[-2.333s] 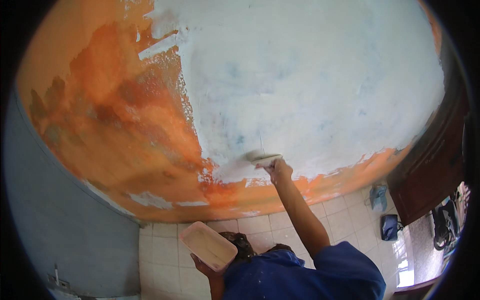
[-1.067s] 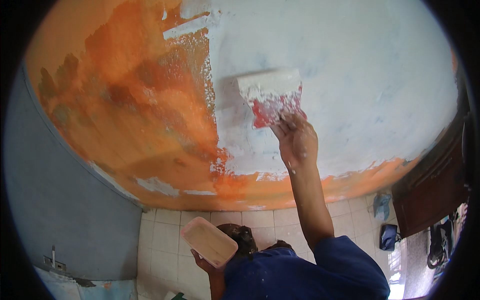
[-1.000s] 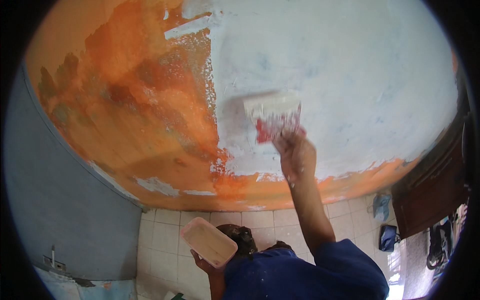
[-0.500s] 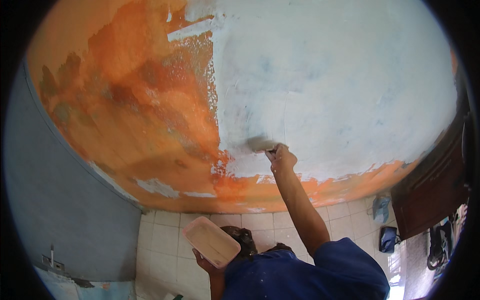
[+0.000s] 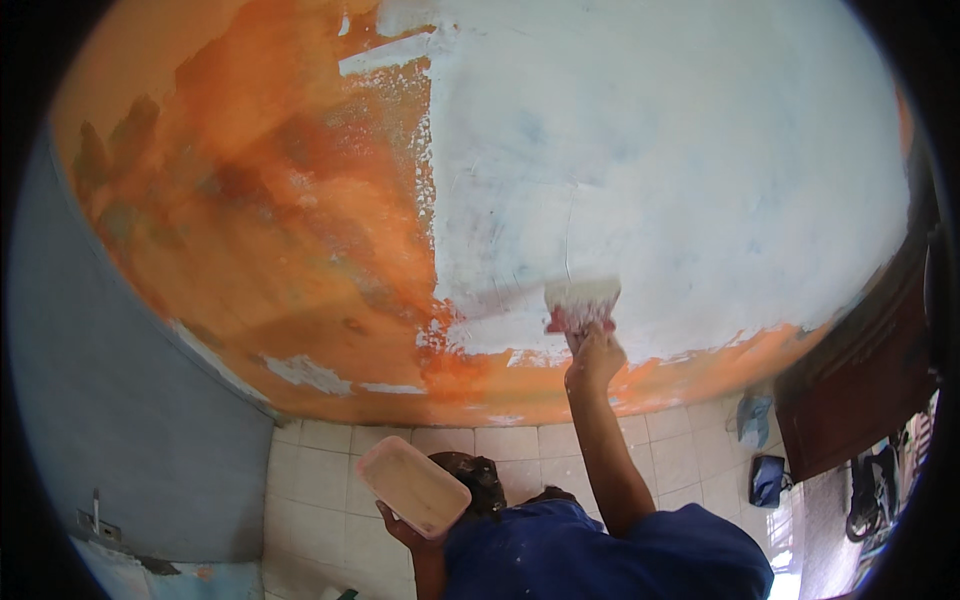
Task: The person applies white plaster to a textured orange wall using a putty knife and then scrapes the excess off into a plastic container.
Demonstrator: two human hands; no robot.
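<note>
In my right hand (image 5: 597,357) is a broad putty knife (image 5: 582,305) with a pale, coated blade and a reddish edge near my fingers. The blade points up and is in front of the white coating (image 5: 690,180); it is slightly blurred, and I cannot tell whether it touches. At lower left my left hand (image 5: 403,530) is wrapped round the underside of a pink rectangular tub (image 5: 461,493), tilted so that its inside shows. A thin beige residue lines the tub. Bare orange wall (image 5: 270,220) borders the white coating on the left and along the bottom.
A grey wall (image 5: 150,380) meets the orange one at left. Below lies a pale tiled floor (image 5: 310,470). On it, at right, are a dark blue object (image 5: 767,481) and a light blue bag (image 5: 754,420), near a dark brown wooden panel (image 5: 850,400).
My right hand has moved down and to the right with the putty knife, whose blade has turned from nearly edge-on to facing up. The left hand and tub have barely shifted.
</note>
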